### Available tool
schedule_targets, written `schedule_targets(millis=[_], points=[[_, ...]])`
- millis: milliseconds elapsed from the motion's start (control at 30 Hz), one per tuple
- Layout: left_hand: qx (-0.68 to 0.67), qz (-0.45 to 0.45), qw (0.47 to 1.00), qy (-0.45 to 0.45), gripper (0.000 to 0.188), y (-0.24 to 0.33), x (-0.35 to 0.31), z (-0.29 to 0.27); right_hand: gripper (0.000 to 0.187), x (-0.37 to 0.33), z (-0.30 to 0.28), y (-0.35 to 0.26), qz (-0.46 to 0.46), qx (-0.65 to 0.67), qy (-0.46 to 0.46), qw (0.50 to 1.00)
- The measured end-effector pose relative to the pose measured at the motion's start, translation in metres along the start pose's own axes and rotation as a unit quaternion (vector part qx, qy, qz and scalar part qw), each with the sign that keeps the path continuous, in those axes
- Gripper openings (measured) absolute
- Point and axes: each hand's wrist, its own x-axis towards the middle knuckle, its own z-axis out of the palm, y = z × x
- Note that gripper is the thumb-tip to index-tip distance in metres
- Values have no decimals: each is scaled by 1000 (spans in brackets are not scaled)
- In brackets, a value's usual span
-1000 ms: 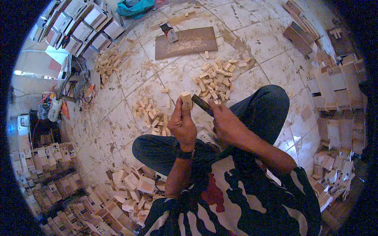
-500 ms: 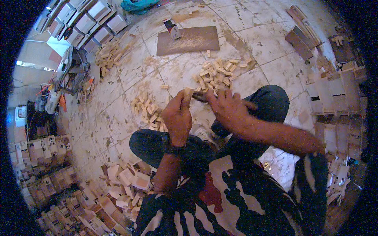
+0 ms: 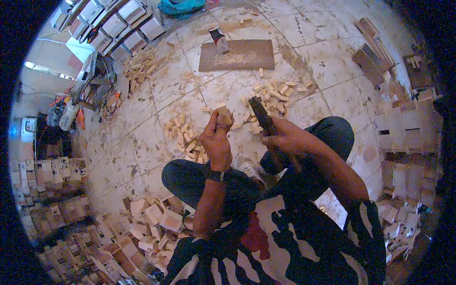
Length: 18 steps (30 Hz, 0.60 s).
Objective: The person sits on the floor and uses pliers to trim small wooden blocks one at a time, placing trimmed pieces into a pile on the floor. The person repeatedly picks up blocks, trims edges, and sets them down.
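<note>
Above the tiled floor (image 3: 332,71), the right hand (image 3: 289,137) grips a dark tool (image 3: 261,113) whose slip could scrape the left hand (image 3: 216,145) pinching a block (image 3: 224,115)

Matt pale wooden block (image 3: 224,115), smeared glossy floor tiles (image 3: 185,97), cloth trousers (image 3: 187,178)

A woodworking workshop: heaps of small blocks (image 3: 278,95) lie on a stained tile floor (image 3: 123,164), a board (image 3: 267,47) is strewn with pale sawdust (image 3: 244,54), wood pieces (image 3: 403,123) stand in rows, and equipment (image 3: 67,118) (a cluttered, cable-strewn jumble) crowds the left.
</note>
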Motion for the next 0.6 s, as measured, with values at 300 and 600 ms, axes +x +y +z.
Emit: schedule_targets(millis=[300, 600], points=[[246, 187, 949, 53, 31, 1, -26, 7, 25, -9, 25, -7, -42, 184, -72, 979], [294, 220, 929, 56, 26, 3, -28, 9, 30, -13, 23, -16, 13, 132, -56, 990]])
